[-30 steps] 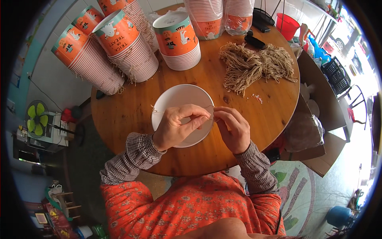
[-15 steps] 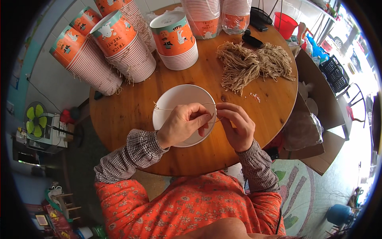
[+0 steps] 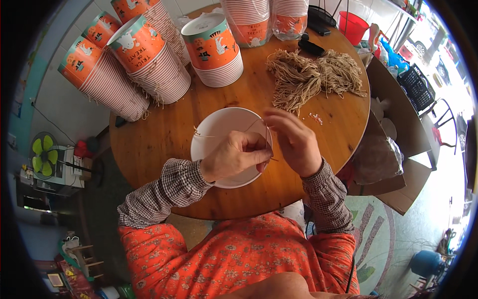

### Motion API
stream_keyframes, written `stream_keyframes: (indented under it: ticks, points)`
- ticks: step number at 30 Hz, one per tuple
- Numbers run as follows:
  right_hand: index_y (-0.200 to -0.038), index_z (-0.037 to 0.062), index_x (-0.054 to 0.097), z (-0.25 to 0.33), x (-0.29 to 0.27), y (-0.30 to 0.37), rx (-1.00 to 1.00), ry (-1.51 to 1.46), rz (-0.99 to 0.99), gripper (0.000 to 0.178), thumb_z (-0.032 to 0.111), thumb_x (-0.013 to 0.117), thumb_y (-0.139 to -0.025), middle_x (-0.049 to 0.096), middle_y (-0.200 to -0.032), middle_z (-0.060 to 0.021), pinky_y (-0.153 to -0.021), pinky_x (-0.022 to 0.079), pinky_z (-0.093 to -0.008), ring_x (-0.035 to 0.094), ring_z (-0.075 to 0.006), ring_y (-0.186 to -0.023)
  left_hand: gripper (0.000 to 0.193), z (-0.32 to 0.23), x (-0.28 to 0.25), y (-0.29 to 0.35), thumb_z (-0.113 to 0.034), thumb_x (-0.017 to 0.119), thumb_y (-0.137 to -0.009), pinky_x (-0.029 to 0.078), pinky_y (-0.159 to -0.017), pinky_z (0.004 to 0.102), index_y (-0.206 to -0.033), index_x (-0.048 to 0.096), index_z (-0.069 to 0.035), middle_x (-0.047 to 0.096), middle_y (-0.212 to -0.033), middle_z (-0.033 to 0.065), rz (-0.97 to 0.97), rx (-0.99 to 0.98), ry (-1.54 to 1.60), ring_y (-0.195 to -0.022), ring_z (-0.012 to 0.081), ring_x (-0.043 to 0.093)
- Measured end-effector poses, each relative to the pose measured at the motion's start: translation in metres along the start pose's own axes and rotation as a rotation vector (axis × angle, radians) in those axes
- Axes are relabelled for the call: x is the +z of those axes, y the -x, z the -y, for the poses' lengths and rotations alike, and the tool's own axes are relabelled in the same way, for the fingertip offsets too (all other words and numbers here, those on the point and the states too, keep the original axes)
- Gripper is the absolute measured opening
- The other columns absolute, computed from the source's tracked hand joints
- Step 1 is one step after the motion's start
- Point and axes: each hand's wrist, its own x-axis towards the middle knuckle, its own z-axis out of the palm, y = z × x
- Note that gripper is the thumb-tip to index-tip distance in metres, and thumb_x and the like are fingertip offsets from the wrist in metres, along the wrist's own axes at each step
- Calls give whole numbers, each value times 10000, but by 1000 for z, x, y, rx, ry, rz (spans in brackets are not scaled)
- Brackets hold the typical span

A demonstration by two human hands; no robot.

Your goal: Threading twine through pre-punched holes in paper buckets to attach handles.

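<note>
White paper, round and open-mouthed: the bucket [image 3: 224, 130] I am working on lies near the front edge of the round wooden desk [image 3: 149, 144], its opening turned up toward my camera, so its long axis runs almost straight at me. A thin tan string [image 3: 253, 124] crosses the mouth from the left rim, where a short end sticks out, toward the right rim. My left hand [image 3: 234, 157] rests over the lower right part of the rim, its fingers [image 3: 259, 155] pinched together on the string. My right hand [image 3: 295, 142] sits just beside it at the right rim, fingers loosely curled; I cannot tell whether they grip the string.

Farther back on the desk, a heap of the same tan strings [image 3: 311, 77] lies well apart from the bucket. Stacks of orange printed paper buckets [image 3: 149, 60] lean on their sides at the far left, and one shorter stack [image 3: 215, 50] stands upright just behind the bucket. An open cardboard box [image 3: 398, 149] stands to the right of the desk.
</note>
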Motion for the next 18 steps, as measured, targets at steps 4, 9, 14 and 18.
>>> stream_keyframes:
  ticks: [4, 9, 14, 18]
  points:
    - [-1027, -39, 615, -9, -7, 28, 196, -239, -154, 208, -102, 524, -851, 632, -965, -113, -762, 486, -270, 610, -160, -849, 139, 2, -3, -2, -94, 577, -948, 512, -682, 239, -918, 617, 36, 631, -801, 43, -71, -43, 74, -726, 107, 620]
    - [-995, -18, 654, -2, 2, 44, 279, -331, -45, 149, 14, 661, -850, 647, -901, -87, -791, 479, -292, 610, -165, -861, 140, 0, -3, -1, -99, 555, -966, 499, -702, 224, -987, 613, 27, 630, -852, 34, -90, -27, 49, -756, 83, 606]
    - [-954, -11, 670, -14, 12, 51, 320, -371, -118, 119, 20, 693, -841, 649, -872, -66, -753, 478, -258, 605, -133, -824, 129, -1, -1, -2, -96, 567, -961, 502, -717, 221, -989, 609, 23, 635, -863, 29, -78, -41, 46, -765, 79, 606]
    - [-932, -7, 662, -11, 12, 51, 379, -432, -181, 91, 15, 686, -847, 638, -849, -47, -748, 472, -246, 589, -110, -808, 122, 2, -5, -1, -73, 605, -935, 510, -706, 229, -1004, 607, 29, 649, -890, 35, -62, -40, -37, -757, 76, 606]
